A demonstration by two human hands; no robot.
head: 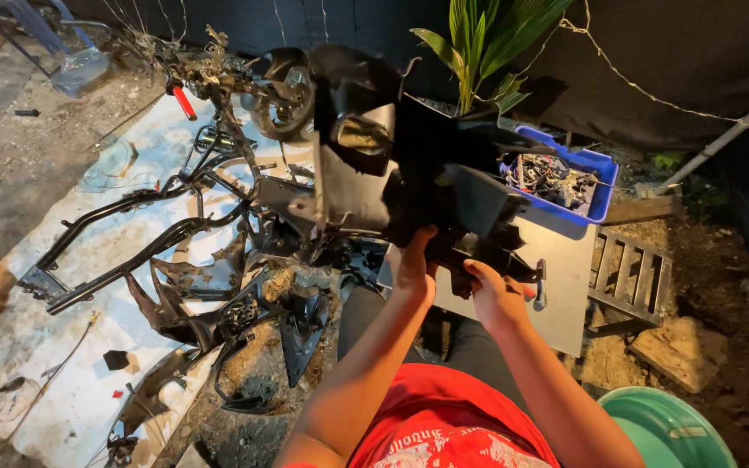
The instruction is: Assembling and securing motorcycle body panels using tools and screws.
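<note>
**Both hands up on the black body panel**

Nearest you, a round green metal basin sits at the lower right, on the dirt ground. Your left hand is wrapped around the lower edge of a large black moulded plastic scooter body panel, fingers curled up onto it. Your right hand grips the same panel's bottom end just beside the left, closed on a jagged part of the plastic. You hold the panel raised in front of you, above your knees, its long side pointing away from you.

Under the panel lies a flat grey board, and at its far edge stands a blue plastic crate full of small parts and wires. To the left, on a pale ground sheet, lies a stripped black tubular scooter frame, with loose black fairing pieces near it. Beyond, a green palm plant rises against a dark tarpaulin.
</note>
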